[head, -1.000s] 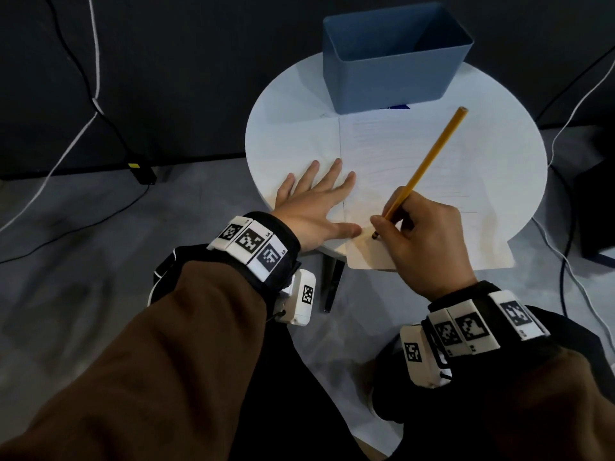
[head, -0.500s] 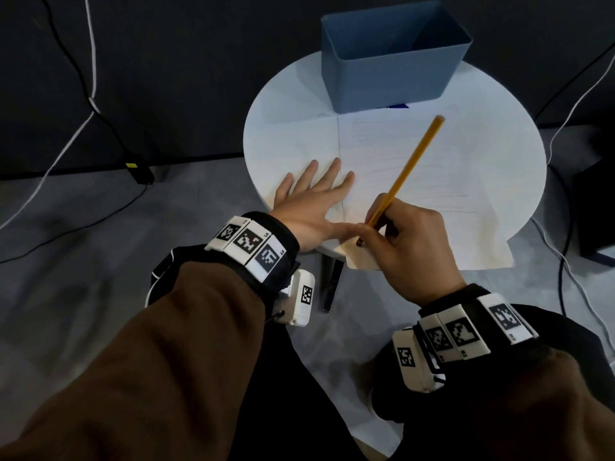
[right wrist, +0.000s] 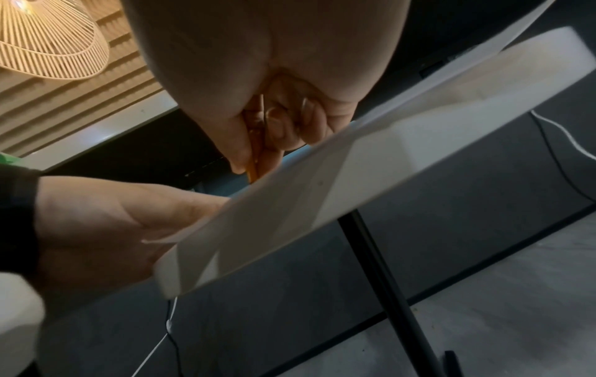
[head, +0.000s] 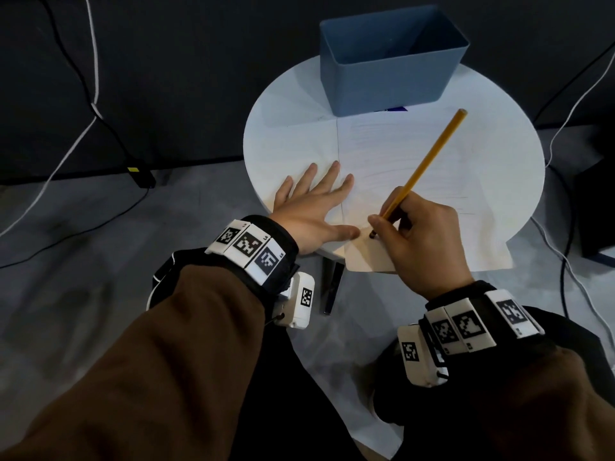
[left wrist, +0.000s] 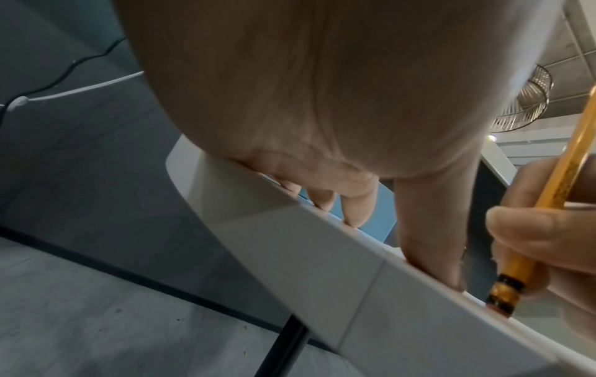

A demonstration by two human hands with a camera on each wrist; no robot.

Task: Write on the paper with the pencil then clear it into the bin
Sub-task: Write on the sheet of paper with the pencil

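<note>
Paper (head: 416, 181) lies flat on the round white bench (head: 286, 141), its near corner hanging over the rim. Our left hand (head: 311, 211) presses it down, fingers straight and spread, thumb close to the pencil. Our right hand (head: 422, 237) pinches a yellow pencil (head: 422, 168) low on its shaft, fingers curled around it. In the left wrist view the end touching the sheet carries a metal band and looks like the eraser, so we may be rubbing out rather than writing. We judge the marking step is underway. Next, the sheet must be lifted or crumpled and carried to the blue bin (head: 392, 58) at the far side of the bench. Faint lines on the sheet are too pale to read. The bin's floor is hidden. Our right palm covers the sheet's near edge.
</note>
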